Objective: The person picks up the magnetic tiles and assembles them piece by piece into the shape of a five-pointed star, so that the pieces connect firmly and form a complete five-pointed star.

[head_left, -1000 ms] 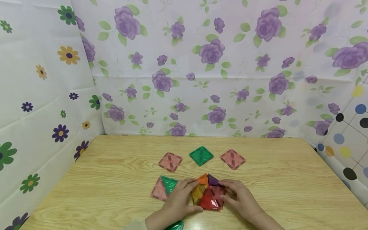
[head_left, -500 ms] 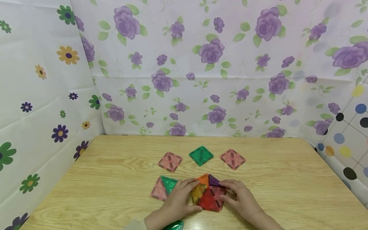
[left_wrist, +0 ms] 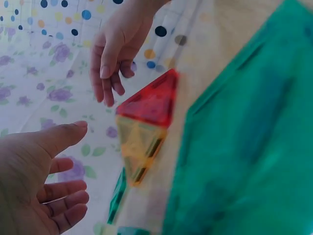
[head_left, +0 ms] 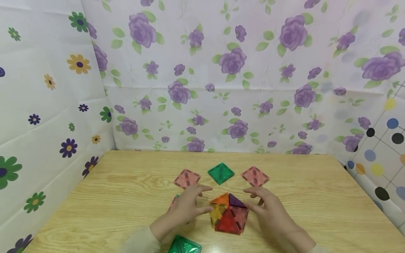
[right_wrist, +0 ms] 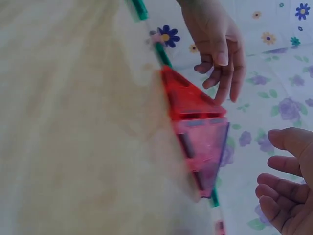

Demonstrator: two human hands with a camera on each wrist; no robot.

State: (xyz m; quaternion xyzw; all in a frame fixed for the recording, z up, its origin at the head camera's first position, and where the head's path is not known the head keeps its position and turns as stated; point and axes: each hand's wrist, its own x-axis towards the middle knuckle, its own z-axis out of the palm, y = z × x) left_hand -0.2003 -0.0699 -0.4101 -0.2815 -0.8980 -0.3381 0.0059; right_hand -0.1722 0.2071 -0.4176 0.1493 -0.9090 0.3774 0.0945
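Observation:
A low pyramid of translucent magnetic tiles [head_left: 228, 219] stands on the table, its triangles orange, purple, yellow, red and pink. To its left, my left hand [head_left: 185, 207] hovers with thumb and fingers spread, holding nothing. On the other side, my right hand [head_left: 270, 209] is likewise spread and holds nothing; its thumb lies close to the pyramid's edge. The left wrist view shows the pyramid's red tile [left_wrist: 151, 100] and yellow tile [left_wrist: 142, 147] between the hands. In the right wrist view the pink tile [right_wrist: 200, 152] slopes below the red one. My left hand mostly covers a pink-and-green piece.
Toward the back of the wooden table [head_left: 126, 196] lie a left pink tile piece [head_left: 186, 178], a green one [head_left: 220, 173] and a right pink one [head_left: 255, 176]. Another green tile piece [head_left: 185, 245] lies at the front. Patterned cloths [head_left: 209, 116] enclose the table.
Both hands have let go of the pyramid and drawn apart, the left one leftward and the right one slightly outward. The pyramid stays standing. The head view has tilted slightly.

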